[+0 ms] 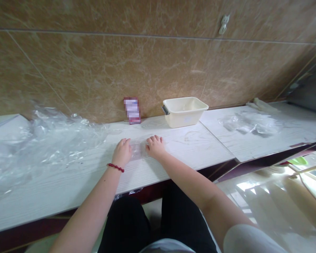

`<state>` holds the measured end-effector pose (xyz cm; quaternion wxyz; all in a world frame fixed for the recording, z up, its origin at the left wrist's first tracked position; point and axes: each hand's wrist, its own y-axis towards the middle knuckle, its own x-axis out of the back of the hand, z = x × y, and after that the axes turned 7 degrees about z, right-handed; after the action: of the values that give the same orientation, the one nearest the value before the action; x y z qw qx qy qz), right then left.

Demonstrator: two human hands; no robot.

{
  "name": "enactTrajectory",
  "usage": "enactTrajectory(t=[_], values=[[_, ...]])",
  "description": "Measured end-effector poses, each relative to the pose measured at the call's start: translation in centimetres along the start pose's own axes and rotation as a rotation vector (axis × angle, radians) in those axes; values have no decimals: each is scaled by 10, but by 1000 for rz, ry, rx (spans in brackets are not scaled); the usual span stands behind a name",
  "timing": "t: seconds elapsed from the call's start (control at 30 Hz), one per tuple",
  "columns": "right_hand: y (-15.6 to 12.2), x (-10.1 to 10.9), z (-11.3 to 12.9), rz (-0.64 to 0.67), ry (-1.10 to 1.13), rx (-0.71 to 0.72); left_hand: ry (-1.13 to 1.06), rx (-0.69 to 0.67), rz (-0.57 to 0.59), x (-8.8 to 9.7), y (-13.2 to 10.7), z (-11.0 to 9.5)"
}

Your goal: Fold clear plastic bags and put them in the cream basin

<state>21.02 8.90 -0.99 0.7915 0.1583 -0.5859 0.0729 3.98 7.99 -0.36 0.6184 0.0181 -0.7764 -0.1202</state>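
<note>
My left hand and my right hand rest palm down on a white wood-grain board, a small gap between them. A small piece of clear plastic film lies in that gap, close to the fingertips of both hands. Neither hand visibly grips it. A red beaded bracelet circles my left wrist. To the left of my left hand spreads a large crumpled clear plastic sheet.
A cream plastic tub stands against the marble-pattern tiled wall, beside an upright box with a blurred label. More crumpled plastic lies on the adjoining board at right. The board's front edge runs above my knees, with a shiny floor below at right.
</note>
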Motion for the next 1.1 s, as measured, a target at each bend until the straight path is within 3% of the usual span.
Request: enactTrajectory(t=[0.1, 0.23, 0.43, 0.53, 0.63, 0.77, 0.97, 1.1], values=[[-2, 1, 0, -13, -8, 2, 50, -129, 114, 0, -10, -16], [-5, 0, -1, 7, 0, -25, 95, -108, 290, -6, -22, -20], [6, 2, -12, 153, 33, -173, 127, -77, 306, -8, -27, -12], [5, 15, -24, 125, 48, -243, 135, -77, 302, -8, -27, -12], [-9, 33, -36, 62, 2, -28, 138, -77, 299, -9, -27, -13], [-32, 49, -45, 130, -90, 351, 133, -74, 296, -10, -28, -13], [-36, 55, -42, 195, -252, 585, 98, -72, 315, -6, -26, -11], [-32, 61, -34, 203, -303, 649, 49, -100, 304, 4, -28, -22]])
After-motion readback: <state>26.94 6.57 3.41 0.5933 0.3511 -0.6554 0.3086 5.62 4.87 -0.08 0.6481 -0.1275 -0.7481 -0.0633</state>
